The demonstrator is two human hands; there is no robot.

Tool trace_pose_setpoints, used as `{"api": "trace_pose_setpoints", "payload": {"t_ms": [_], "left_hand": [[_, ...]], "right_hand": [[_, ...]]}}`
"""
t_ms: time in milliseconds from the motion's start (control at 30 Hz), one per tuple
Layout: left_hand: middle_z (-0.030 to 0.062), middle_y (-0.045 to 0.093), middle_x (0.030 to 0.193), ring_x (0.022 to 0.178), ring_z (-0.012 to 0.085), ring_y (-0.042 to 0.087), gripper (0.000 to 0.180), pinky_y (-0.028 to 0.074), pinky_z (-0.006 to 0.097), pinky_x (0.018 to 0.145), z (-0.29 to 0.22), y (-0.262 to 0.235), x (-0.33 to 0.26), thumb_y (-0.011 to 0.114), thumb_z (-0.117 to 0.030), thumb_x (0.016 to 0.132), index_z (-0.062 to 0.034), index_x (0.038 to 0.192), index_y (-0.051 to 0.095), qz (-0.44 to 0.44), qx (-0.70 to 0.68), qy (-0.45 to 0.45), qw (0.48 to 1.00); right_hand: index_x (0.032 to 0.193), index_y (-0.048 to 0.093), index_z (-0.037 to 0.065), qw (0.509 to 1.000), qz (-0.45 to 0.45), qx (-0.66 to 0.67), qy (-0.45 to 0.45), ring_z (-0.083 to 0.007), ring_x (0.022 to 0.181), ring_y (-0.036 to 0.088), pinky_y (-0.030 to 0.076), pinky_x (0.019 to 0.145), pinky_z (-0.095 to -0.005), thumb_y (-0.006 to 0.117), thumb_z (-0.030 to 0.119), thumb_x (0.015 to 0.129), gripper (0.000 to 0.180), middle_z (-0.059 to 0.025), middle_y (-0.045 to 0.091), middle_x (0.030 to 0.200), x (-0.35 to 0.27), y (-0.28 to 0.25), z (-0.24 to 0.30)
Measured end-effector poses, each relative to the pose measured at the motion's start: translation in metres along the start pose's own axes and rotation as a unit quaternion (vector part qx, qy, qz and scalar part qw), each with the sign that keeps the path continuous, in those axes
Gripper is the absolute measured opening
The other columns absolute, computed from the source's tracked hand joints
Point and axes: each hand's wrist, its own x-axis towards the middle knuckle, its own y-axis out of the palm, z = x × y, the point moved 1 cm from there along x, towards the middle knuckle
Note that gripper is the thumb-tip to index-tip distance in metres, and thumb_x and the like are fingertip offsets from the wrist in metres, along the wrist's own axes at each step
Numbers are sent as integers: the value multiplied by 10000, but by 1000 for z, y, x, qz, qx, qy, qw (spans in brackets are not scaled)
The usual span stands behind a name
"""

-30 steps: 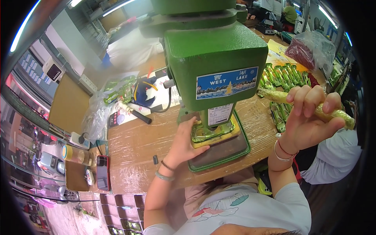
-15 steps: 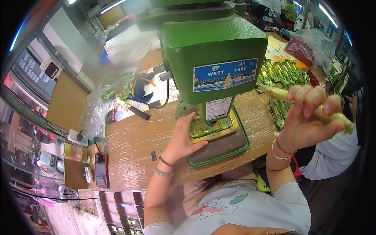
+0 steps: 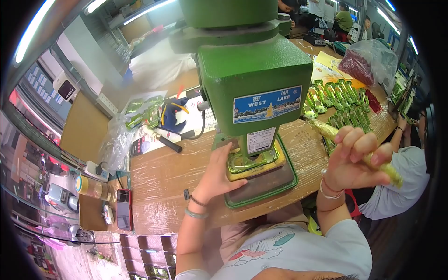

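Note:
A green bench drill press (image 3: 256, 63) stands in front of me. My right hand (image 3: 357, 156) is wrapped round its yellow-green covered lever handle (image 3: 325, 129), right of the machine's head. On the press's base plate (image 3: 261, 189) lies a yellow block (image 3: 240, 176) carrying a shiny green plastic part (image 3: 247, 163). My left hand (image 3: 217, 169) grips the block's left side, with the fingers behind it and the thumb along its near edge. The drill's lower end is over the green part; whether it touches cannot be made out.
Rows of green parts (image 3: 343, 95) lie at the right, near a bag of dark red material (image 3: 357, 65). A hammer (image 3: 168, 142) and navy gloves (image 3: 175, 116) lie left of the press. A phone (image 3: 123, 210) and jar (image 3: 88, 186) are farther left. Another person (image 3: 396, 182) sits at right.
My right hand and the lever handle have moved down and slightly left. My left hand stays on the yellow block. The whole view has shifted a little.

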Motion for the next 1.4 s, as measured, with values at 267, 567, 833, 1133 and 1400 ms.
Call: {"api": "trace_pose_setpoints", "payload": {"t_ms": [267, 567, 833, 1133, 1400], "left_hand": [[196, 458, 1166, 1108, 353, 403, 789, 340, 398, 971, 3, 11, 5, 789, -217, 559, 27, 1199, 397, -1, -8, -11, 1000], [196, 457, 1154, 1091, 351, 415, 790, 354, 395, 959, 3, 16, 9, 788, -219, 566, 24, 1206, 393, 2, -16, -29, 999], [196, 458, 1131, 1097, 353, 419, 790, 370, 391, 948, 2, 16, 10, 784, -206, 568, 14, 1214, 388, -12, -24, 4, 1000], [189, 457, 1139, 1090, 357, 423, 783, 371, 396, 947, 3, 15, 10, 782, -204, 565, 12, 1210, 394, -5, -21, 9, 1000], [190, 450, 1161, 1101, 357, 419, 782, 367, 399, 955, 6, 17, 9, 779, -215, 569, 16, 1211, 396, -13, -24, 11, 1000]], "right_hand": [[845, 379, 133, 982, 33, -7, 188, -102, 516, 315, 340, 577, -288, 379, 502, 913, 376, 8, 318, 614, 75, 18, -30], [862, 400, 106, 987, 3, 2, 162, -110, 485, 354, 387, 530, -274, 335, 530, 915, 432, -11, 357, 588, 64, 14, -27], [874, 386, 126, 988, -10, -1, 156, -132, 507, 357, 390, 574, -310, 330, 561, 900, 439, -15, 351, 607, 54, 12, -18], [871, 391, 164, 997, -37, 0, 68, -135, 506, 345, 391, 571, -338, 336, 621, 864, 460, -8, 348, 620, 22, 10, -7], [871, 402, 152, 993, -47, 36, 103, -135, 535, 337, 366, 588, -331, 342, 590, 883, 442, -10, 343, 633, 32, 12, -9]]}}
